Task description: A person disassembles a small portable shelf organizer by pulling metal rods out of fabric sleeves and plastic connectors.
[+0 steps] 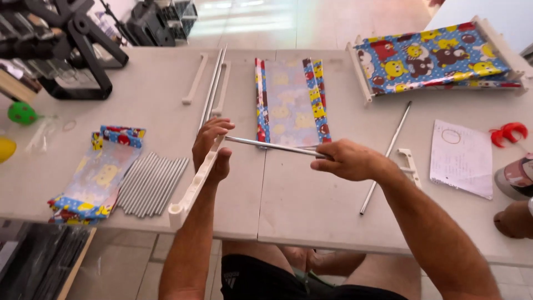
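My left hand [212,145] grips a long cream plastic bar [191,189] with round sockets, held slanted above the table's near edge. My right hand [347,160] pinches a thin silver metal rod [272,146] and holds it level, its left tip at the top of the plastic bar beside my left fingers. Behind the rod, a piece of colourful cartoon-print fabric [291,100] lies flat on the table.
A bundle of several metal rods [151,184] and folded printed fabric [97,175] lie at the left. More cream bars and rods [212,83] sit further back. A finished fabric rack [438,55], a loose rod [386,158], a paper sheet [461,158] and red clip [508,133] are right.
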